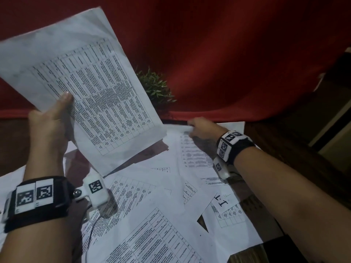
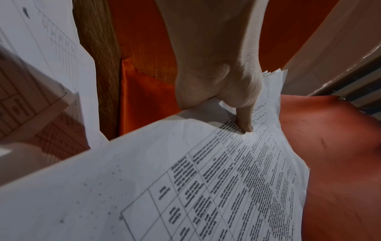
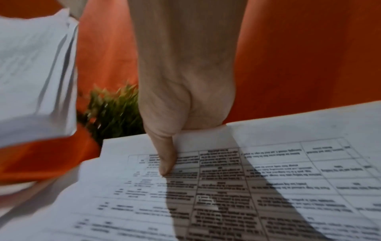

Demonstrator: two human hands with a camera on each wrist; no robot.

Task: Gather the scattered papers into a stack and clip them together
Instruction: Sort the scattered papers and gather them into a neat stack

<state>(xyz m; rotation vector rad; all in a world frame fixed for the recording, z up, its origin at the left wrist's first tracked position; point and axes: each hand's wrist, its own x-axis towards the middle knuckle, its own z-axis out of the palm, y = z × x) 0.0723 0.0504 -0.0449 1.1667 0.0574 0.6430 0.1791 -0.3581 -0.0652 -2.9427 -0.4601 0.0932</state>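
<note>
Bench (image 1: 281, 149): printed sheets (image 1: 152, 215) scattered, overlapping. Left hand (image 1: 49, 128) grip pinches gathered stack (image 1: 79, 76) aloft. Right hand (image 1: 201, 128) grip pinches far sheet (image 1: 191, 154) at its edge. Risk: one-handed pinch lets stack fan; dragging may crease sheet.

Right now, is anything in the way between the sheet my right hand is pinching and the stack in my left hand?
Nothing visible. The right hand pinches the far sheet; open air lies between it and the stack in the left hand.
</note>
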